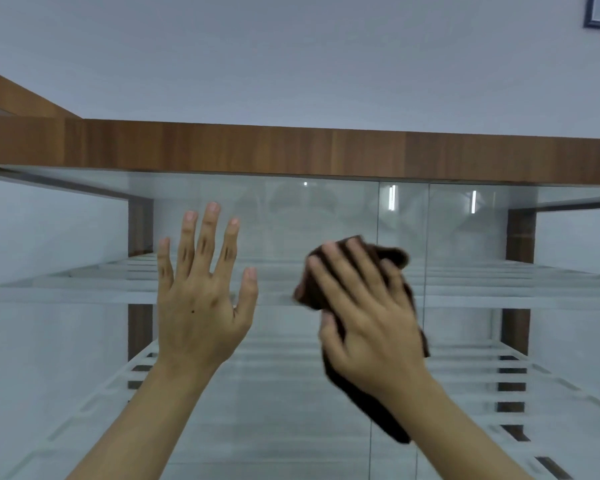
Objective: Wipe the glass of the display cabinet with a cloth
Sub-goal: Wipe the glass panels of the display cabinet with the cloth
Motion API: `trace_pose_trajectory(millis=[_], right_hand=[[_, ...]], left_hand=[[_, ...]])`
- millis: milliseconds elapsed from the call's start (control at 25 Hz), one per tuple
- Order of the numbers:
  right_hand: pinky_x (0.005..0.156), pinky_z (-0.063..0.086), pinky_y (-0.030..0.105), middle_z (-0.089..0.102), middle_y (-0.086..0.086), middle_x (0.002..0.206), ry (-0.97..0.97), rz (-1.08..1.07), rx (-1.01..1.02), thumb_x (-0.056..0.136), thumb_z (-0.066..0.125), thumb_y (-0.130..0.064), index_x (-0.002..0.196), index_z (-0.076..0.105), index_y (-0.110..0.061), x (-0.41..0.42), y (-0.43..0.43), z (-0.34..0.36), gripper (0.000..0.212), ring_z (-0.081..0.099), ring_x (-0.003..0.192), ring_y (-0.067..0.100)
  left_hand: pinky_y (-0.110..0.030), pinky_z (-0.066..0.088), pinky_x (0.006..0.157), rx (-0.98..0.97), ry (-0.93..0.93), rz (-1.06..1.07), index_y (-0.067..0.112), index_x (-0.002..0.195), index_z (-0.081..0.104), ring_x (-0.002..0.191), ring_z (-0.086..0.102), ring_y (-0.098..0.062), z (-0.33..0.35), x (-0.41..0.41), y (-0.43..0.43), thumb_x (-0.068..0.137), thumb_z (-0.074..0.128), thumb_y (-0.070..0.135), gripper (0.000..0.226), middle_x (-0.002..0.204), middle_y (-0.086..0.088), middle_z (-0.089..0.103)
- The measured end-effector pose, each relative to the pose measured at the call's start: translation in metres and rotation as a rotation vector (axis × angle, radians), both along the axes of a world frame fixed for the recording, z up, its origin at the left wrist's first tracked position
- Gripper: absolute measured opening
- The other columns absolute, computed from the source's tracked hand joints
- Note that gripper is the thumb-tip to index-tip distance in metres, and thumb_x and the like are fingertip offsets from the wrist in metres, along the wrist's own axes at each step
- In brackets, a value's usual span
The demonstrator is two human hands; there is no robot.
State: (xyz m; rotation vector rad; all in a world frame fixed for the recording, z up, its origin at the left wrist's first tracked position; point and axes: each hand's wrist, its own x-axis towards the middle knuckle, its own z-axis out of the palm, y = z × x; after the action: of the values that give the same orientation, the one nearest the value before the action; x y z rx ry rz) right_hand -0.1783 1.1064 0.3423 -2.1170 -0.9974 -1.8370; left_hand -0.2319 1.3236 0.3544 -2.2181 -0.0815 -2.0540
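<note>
The left hand (201, 299), fingers spread, seems to touch the cabinet glass (291, 216): smudges are likely. The right hand (364, 323) presses the brown cloth (392, 256) with straight fingers, so the cloth could slip.

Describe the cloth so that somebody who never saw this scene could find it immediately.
Find the glass-fronted cabinet with the brown wooden top. Against its glass, right of the middle, the right hand presses a crumpled cloth. It is dark brown, the only soft dark thing there; the left hand beside it is bare and spread.
</note>
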Motion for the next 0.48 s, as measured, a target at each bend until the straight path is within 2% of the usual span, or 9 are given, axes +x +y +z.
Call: trace_pose_trajectory(millis=[120, 200, 280, 400, 480], right_hand=[[0.125, 0.018, 0.054, 0.030, 0.000, 0.167, 0.028, -0.018, 0.269, 0.094, 0.043, -0.030, 0.157, 0.037, -0.021, 0.011, -0.017, 0.041, 0.064, 0.019, 0.157, 0.022], [0.124, 0.018, 0.056, 0.032, 0.001, 0.166, 0.031, -0.023, 0.360, 0.095, 0.043, -0.029, 0.157, 0.037, -0.019, 0.005, 0.002, 0.051, 0.064, 0.020, 0.157, 0.024], [0.124, 0.018, 0.056, 0.028, 0.000, 0.167, 0.019, 0.011, 0.239, 0.094, 0.046, -0.029, 0.158, 0.035, -0.020, -0.003, 0.022, 0.030, 0.066, 0.018, 0.157, 0.023], [0.124, 0.022, 0.052, 0.025, -0.003, 0.168, 0.039, 0.031, -0.028, 0.090, 0.054, -0.030, 0.158, 0.035, -0.023, -0.010, 0.020, -0.046, 0.071, 0.018, 0.158, 0.021], [0.121, 0.027, 0.052, 0.028, -0.003, 0.167, 0.038, -0.002, -0.072, 0.086, 0.056, -0.030, 0.156, 0.039, -0.024, -0.008, -0.006, -0.082, 0.073, 0.023, 0.156, 0.021]], left_hand=[[-0.060, 0.012, 0.124, -0.010, -0.006, -0.006, 0.010, 0.158, 0.028, 0.156, 0.011, -0.032, -0.002, 0.000, -0.002, 0.103, 0.034, 0.039, 0.063, 0.168, -0.013, 0.018], [-0.062, 0.013, 0.123, -0.013, 0.002, -0.014, 0.010, 0.158, 0.028, 0.156, 0.012, -0.033, -0.004, 0.002, -0.007, 0.103, 0.034, 0.038, 0.063, 0.167, -0.013, 0.019], [-0.062, 0.014, 0.123, -0.013, 0.006, -0.019, 0.010, 0.158, 0.028, 0.156, 0.013, -0.033, -0.007, 0.003, -0.013, 0.102, 0.035, 0.039, 0.063, 0.167, -0.013, 0.020], [-0.062, 0.014, 0.123, 0.007, 0.017, -0.031, 0.009, 0.158, 0.028, 0.156, 0.013, -0.033, -0.018, 0.004, -0.020, 0.103, 0.034, 0.039, 0.063, 0.167, -0.014, 0.020], [-0.062, 0.015, 0.123, 0.019, 0.024, -0.030, 0.008, 0.158, 0.028, 0.156, 0.013, -0.033, -0.029, 0.004, -0.021, 0.103, 0.034, 0.037, 0.062, 0.167, -0.015, 0.020]])
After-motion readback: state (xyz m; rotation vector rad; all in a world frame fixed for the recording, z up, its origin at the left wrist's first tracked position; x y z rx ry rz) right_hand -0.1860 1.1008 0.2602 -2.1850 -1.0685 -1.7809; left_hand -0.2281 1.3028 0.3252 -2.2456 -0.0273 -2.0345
